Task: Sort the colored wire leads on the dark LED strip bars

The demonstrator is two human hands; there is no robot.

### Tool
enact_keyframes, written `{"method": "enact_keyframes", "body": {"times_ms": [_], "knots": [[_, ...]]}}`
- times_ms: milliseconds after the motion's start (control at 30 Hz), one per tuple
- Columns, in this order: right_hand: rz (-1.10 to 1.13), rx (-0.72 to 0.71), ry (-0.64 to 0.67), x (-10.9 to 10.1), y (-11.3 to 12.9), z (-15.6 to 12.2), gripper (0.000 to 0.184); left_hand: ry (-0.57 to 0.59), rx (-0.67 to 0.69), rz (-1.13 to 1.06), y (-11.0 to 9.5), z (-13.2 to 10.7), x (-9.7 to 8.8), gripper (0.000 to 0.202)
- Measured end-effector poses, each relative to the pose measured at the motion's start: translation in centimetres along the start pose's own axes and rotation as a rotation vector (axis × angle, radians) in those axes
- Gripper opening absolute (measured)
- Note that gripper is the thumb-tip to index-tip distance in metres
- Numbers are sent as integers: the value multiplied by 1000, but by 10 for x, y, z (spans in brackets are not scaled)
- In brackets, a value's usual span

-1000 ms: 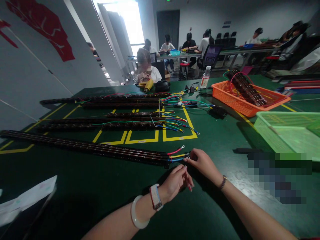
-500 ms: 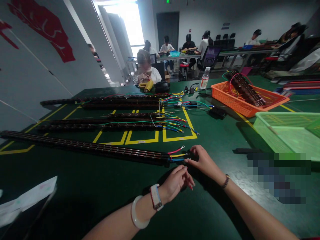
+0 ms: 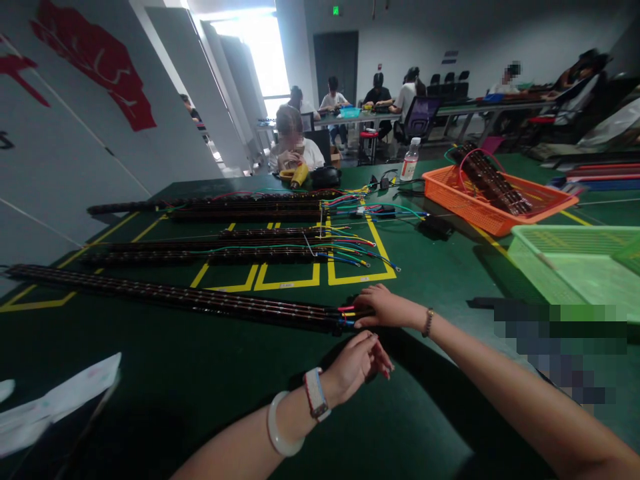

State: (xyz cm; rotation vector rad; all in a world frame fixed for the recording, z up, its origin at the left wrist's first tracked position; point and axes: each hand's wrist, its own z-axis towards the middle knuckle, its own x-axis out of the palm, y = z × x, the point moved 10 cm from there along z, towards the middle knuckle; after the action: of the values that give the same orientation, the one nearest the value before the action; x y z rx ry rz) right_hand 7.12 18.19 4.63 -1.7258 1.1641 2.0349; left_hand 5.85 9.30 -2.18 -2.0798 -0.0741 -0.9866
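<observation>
A long dark strip (image 3: 175,299) lies across the green table, with short red, yellow and blue wires (image 3: 347,312) at its right end. My right hand (image 3: 383,308) lies over those wire ends, fingers closed around them. My left hand (image 3: 356,365) rests on the table just in front, fingers loosely curled, nothing visible in it. A white bangle and a watch sit on my left wrist.
Several more dark strips (image 3: 240,240) with coloured wires lie further back on yellow floor-tape marks. An orange basket (image 3: 493,207) holds strips at the right, a green basket (image 3: 575,263) is nearer. A bottle (image 3: 410,160) stands behind. Papers (image 3: 55,400) lie at left. People sit at far tables.
My right hand has slid left over the wire ends and now covers them. My left hand has stayed almost still.
</observation>
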Motion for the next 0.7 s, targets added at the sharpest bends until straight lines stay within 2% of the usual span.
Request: {"method": "enact_keyframes", "body": {"times_ms": [133,267,400,500,600,700], "knots": [[20,-30,66,4,5,3,36,27,12,-30,2,2,1,20],[9,-35,74,4,8,4,28,56,-21,-40,3,3,4,41],[-92,-49,55,7,11,4,11,76,-67,-90,3,3,7,59],[-214,-14,-12,6,14,0,8,84,-6,-160,-3,4,7,60],[-332,-25,-113,3,25,-7,16,70,60,-222,-6,5,4,57],[-402,-50,-185,5,33,-14,22,49,69,-219,-4,5,3,54]]}}
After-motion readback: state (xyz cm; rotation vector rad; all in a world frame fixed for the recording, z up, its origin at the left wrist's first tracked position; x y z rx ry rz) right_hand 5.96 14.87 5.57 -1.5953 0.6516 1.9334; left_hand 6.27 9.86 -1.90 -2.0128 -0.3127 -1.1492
